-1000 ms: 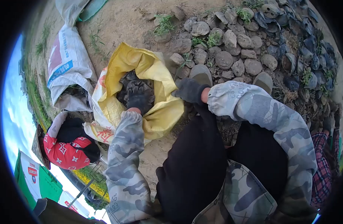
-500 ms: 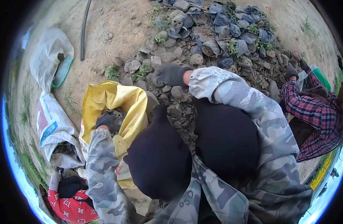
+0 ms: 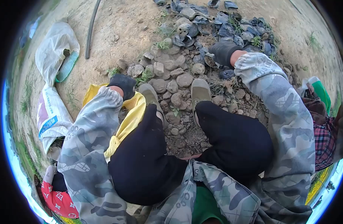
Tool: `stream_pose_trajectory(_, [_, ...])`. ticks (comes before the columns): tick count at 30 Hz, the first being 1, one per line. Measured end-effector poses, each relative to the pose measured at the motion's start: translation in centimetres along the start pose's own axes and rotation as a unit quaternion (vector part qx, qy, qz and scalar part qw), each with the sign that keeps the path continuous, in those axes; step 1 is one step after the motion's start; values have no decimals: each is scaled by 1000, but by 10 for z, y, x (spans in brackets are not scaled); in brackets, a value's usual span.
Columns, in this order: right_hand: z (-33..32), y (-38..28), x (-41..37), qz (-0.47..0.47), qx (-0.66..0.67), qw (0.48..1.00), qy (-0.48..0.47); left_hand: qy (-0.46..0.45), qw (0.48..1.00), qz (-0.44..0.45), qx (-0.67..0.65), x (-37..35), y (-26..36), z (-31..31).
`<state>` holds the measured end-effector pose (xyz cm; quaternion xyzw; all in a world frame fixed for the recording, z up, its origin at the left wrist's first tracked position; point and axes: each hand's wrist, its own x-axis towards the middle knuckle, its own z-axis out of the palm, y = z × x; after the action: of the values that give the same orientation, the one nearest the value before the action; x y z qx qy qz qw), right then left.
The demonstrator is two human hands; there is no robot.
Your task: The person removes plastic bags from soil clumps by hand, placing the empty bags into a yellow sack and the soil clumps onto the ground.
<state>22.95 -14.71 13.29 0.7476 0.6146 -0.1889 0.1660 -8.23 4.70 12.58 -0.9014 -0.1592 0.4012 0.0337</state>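
My left hand (image 3: 122, 85), in a dark glove, is closed at the far rim of a yellow woven sack (image 3: 129, 115). The sack stands against my left leg, its mouth mostly covered by my forearm. Out to the right, my right hand (image 3: 224, 53), also gloved, reaches down onto the heap of black plastic grow bags (image 3: 225, 30). Its fingers point down and left among bags and soil, and their tips are hidden. Grey-brown clods (image 3: 172, 86) lie between the two hands, around my shoes (image 3: 200, 91).
White sacks (image 3: 54, 112) lie at the left, near a dark hose (image 3: 91, 31) on the bare soil. A person in a red patterned top (image 3: 59, 201) is low at the left. Another, in a plaid shirt (image 3: 324, 142), is at the right beside a green-and-white bag (image 3: 320, 93).
My left hand has come up out of the yellow sack to its far rim. My right hand has moved from the clods right and farther out to the plastic bags. My knees have spread, showing my shoes.
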Motion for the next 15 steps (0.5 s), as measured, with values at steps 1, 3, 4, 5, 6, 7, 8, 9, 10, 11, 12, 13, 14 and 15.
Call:
stream_pose_trajectory(1, [-6, -3, 13, -5, -22, 999, -25, -3, 999, 36, 5, 16, 7, -10])
stream_pose_trajectory(3, [0, -8, 48, -17, -41, 998, -54, 32, 991, 117, -64, 49, 17, -18])
stream_pose_trajectory(4, [7, -12, 66, -53, 11, 998, -26, 30, 985, 120, -122, 67, 26, -16])
stream_pose_trajectory(5, [18, -14, 85, -89, 65, 994, 1, 56, 968, 141, -201, 86, 34, -5])
stream_pose_trajectory(6, [34, -16, 107, -94, 64, 993, -10, 46, 948, 143, -279, 96, 45, -8])
stream_pose_trajectory(7, [50, -19, 127, -96, 121, 988, 29, 66, 924, 136, -352, 106, 54, 1])
stream_pose_trajectory(8, [65, -20, 147, -97, 178, 977, 67, 95, 900, 145, -400, 116, 65, 12])
stream_pose_trajectory(9, [72, -23, 160, -103, 179, 977, 58, 89, 897, 141, -409, 123, 72, 19])
stream_pose_trajectory(10, [78, -28, 170, -58, 202, 976, 54, 83, 843, 124, -517, 127, 81, 25])
stream_pose_trajectory(11, [84, -33, 176, -10, 225, 973, 50, 76, 778, 104, -615, 129, 87, 32])
stream_pose_trajectory(12, [89, -35, 189, 24, 280, 959, -21, 57, 719, 112, -683, 130, 89, 37])
stream_pose_trajectory(13, [100, -38, 193, 21, 282, 959, -23, 55, 720, 108, -683, 128, 85, 38])
stream_pose_trajectory(14, [112, -43, 192, 27, 308, 949, 69, 77, 693, 135, -704, 126, 79, 37])
stream_pose_trajectory(15, [121, -44, 191, 35, 330, 929, 162, 101, 666, 163, -721, 124, 74, 32])
